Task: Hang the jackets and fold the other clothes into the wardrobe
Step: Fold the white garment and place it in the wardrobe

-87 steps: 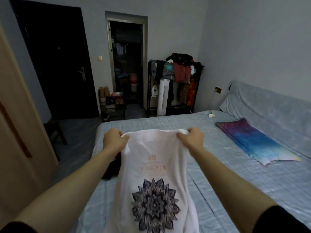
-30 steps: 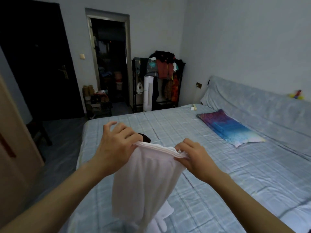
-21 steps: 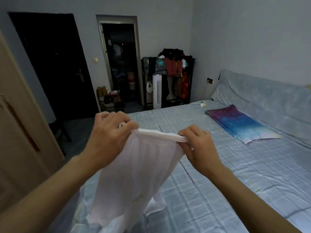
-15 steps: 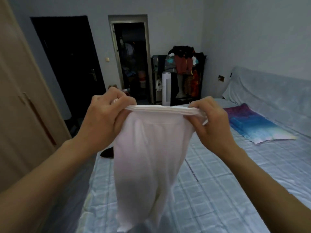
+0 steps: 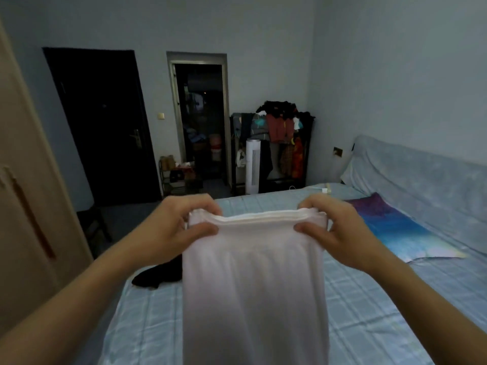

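Observation:
A white T-shirt (image 5: pixel 253 291), folded lengthwise into a narrow strip, hangs in front of me over the bed (image 5: pixel 369 312). My left hand (image 5: pixel 179 227) pinches the left end of its top edge. My right hand (image 5: pixel 334 233) pinches the right end, thumb on the near side. The top edge is stretched flat between both hands and the cloth drops out of view at the bottom. A dark garment (image 5: pixel 160 272) lies on the bed's left edge, partly hidden behind the shirt. The wooden wardrobe door (image 5: pixel 29 206) stands at the left.
A purple and blue pillow (image 5: pixel 395 227) lies on the right of the bed by the covered headboard (image 5: pixel 427 180). At the far wall stand a loaded clothes rack (image 5: pixel 279 135), a white tower fan (image 5: pixel 253 167), a low shelf (image 5: pixel 179 175), a dark door and an open doorway.
I lowered the folded shirt and pulled my hands wider apart, so its top edge now lies lower and flatter. Earlier the printed side faced me; now it is plain white.

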`<control>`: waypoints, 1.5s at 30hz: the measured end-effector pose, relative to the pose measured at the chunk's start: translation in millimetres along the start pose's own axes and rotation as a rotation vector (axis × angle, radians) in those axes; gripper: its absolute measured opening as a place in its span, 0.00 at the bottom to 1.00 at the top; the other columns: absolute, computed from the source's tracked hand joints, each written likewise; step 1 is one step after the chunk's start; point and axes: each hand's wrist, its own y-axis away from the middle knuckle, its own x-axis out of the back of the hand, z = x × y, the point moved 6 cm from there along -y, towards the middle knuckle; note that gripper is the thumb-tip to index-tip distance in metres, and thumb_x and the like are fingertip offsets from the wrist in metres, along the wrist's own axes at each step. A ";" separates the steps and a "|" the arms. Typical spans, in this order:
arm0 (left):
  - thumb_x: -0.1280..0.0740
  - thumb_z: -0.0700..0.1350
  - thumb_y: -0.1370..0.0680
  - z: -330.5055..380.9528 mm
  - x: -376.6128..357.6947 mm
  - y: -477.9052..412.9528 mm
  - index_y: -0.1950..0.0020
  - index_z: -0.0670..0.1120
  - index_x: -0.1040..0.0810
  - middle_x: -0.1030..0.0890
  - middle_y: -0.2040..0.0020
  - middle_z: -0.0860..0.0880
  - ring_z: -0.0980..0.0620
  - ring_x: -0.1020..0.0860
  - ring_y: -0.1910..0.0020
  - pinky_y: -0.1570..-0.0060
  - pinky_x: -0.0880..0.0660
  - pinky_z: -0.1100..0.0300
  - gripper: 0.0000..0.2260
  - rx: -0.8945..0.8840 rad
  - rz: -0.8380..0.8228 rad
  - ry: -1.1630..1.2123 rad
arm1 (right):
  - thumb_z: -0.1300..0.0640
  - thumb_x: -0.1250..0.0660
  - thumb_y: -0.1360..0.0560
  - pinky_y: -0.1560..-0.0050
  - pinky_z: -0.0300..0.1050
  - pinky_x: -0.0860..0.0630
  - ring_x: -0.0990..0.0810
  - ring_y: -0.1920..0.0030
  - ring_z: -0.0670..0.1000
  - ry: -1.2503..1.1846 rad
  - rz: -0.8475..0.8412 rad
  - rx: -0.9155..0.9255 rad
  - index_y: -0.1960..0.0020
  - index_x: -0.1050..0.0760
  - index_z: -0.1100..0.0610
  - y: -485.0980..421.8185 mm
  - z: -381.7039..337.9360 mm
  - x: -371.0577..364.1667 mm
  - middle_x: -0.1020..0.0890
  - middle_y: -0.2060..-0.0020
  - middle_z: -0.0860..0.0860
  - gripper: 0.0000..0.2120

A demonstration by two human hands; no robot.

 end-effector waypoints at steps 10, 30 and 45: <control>0.35 0.42 0.21 -137.6 -26.3 -167.1 0.44 0.48 0.21 0.20 0.49 0.47 0.44 0.21 0.51 0.48 0.29 0.50 0.07 0.164 0.292 -0.510 | 0.62 0.29 0.24 0.49 0.57 0.24 0.21 0.52 0.59 0.197 0.249 -0.132 0.46 0.21 0.61 -142.8 139.8 -57.5 0.21 0.51 0.57 0.08; 0.37 0.35 0.24 -53.7 -67.5 3.8 0.50 0.40 0.20 0.22 0.52 0.42 0.42 0.23 0.55 0.60 0.22 0.49 0.07 -0.014 0.276 -0.580 | 0.70 0.31 0.26 0.59 0.50 0.22 0.24 0.59 0.56 0.200 0.039 0.244 0.52 0.21 0.65 -43.5 71.4 -72.8 0.24 0.55 0.57 0.04; 0.35 0.34 0.43 -23.9 -338.5 345.1 0.53 0.51 0.26 0.29 0.54 0.51 0.53 0.35 0.59 0.67 0.38 0.62 0.22 0.152 -0.510 -0.231 | 0.67 0.26 0.41 0.64 0.41 0.27 0.26 0.61 0.48 -0.005 -0.712 -0.136 0.54 0.26 0.52 395.7 59.8 -238.9 0.26 0.58 0.48 0.19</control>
